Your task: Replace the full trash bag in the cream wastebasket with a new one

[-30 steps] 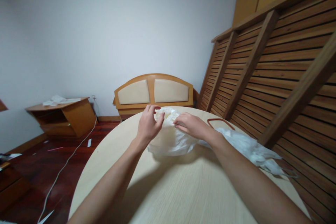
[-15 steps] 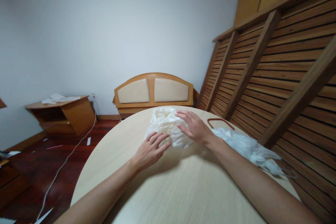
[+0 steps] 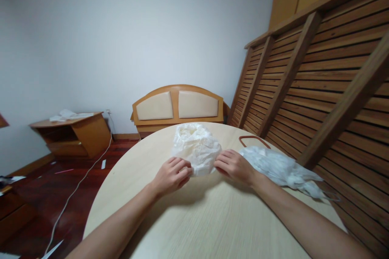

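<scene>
Toward twelve o'clock on the counter (image 3: 212,218), the white bag (image 3: 199,147) looks light, limp and slippery, likely to crumple; left grip (image 3: 172,175) and right grip (image 3: 234,165) pinch its edge at seven and four o'clock, sensible holds.

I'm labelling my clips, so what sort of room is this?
Probably a bedroom: a padded headboard stands beyond the round table, a slatted wooden frame, maybe a bed base, rises at right, and a low cabinet sits at left.

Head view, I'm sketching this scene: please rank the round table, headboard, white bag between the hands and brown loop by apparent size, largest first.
1. Round table
2. Headboard
3. White bag
4. Brown loop
</scene>
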`<state>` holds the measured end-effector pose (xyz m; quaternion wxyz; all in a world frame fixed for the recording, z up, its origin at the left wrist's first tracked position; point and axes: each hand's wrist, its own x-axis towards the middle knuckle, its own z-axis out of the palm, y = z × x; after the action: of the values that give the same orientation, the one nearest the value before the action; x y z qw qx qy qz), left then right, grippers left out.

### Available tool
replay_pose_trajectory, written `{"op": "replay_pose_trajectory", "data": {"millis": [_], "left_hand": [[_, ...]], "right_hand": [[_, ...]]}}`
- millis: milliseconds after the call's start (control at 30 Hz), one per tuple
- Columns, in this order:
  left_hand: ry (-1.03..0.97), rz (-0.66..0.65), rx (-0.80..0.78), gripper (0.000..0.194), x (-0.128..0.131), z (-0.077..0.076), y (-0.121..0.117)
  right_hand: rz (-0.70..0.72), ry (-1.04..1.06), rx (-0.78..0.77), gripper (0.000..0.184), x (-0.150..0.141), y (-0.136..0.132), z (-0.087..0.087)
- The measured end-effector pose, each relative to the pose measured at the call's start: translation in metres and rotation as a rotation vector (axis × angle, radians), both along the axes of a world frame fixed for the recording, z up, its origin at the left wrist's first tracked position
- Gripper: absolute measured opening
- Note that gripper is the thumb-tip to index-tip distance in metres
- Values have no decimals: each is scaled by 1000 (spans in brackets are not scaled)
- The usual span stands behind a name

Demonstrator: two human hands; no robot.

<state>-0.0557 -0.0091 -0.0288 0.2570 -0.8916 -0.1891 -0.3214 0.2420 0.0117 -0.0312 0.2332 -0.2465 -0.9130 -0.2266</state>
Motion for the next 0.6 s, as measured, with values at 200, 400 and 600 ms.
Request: {"op": "replay_pose_trajectory", "data": {"millis": [200,400,600], "left_hand": [[213,50,-51,12,-2,-5,5],[333,42,-198,11,0,-13,12],[-72,223,-361,26,-18,-6,18]], "right_hand": [[-48,-75,-225,21,2,-1,-6],[-149,-81,-476,21,4,-2,-8],[-133,10,-539,21,11,0,-8]]}}
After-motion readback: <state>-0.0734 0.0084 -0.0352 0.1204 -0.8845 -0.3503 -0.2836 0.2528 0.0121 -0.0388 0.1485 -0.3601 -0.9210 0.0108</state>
